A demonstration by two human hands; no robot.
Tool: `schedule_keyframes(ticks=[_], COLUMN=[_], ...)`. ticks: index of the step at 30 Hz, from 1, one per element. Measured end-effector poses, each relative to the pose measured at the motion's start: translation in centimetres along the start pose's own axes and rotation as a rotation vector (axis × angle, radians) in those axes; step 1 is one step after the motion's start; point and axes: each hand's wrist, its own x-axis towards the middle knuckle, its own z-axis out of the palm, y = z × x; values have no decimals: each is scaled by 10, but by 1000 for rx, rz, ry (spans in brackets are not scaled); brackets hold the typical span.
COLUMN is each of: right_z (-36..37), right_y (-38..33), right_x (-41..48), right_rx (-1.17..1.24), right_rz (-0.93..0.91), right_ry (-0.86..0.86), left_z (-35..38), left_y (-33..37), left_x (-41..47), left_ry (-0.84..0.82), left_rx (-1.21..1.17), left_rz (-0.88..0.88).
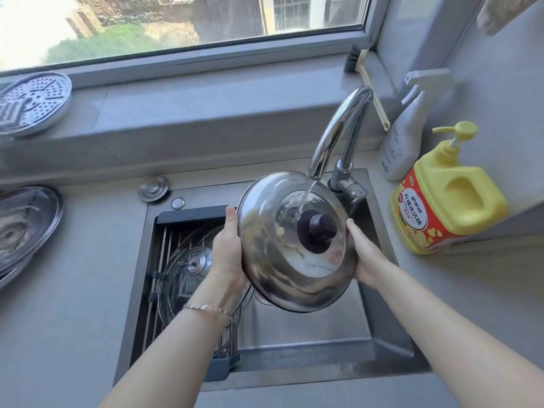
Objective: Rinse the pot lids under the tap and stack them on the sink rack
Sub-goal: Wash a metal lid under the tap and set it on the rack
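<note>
Steel lid (273,248) tilts, knob (316,231) facing the camera.

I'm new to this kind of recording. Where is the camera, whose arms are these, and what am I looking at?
No machine here: the single picture comes from a wide-angle camera worn on a person's head, looking down at their own bare arms. The left hand and right hand grip opposite edges of a steel lid with a dark knob, tilted under the tap, whose water runs onto it above the sink. A rack sits across the sink's left part, with a glass lid lying on it. On the counter at right stand a yellow soap bottle and a white spray bottle; a brush rests on the sill. At left, a perforated steamer plate lies on the sill and a second glass lid on the counter.
</note>
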Motion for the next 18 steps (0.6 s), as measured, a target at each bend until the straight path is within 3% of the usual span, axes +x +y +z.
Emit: schedule_keyframes(ticks=[3,5,8,12,15,18], right_z=[-9,-14,-13,-6,0,10], right_y=[-12,-26,-43,-58,-62,-55], right_x=[-13,-27,-48,-66,-68,-61], right_rx=[-2,-110,-384,-660,-672,-528], right_rz=[-219,-399,-574,-640,-646,-660], right_ry=[184,296,330,293,288,285], left_z=[-1,-2,-5,-9,-13,-17], left_y=[-7,-17,-43,-58,-52,-27], left_x=[17,18,6,-7,-9,-8], left_ry=[73,99,65,-11,15,48], left_rx=[90,108,68,-7,-120,-354], left_rz=[-18,-156,-435,-661,-671,-473])
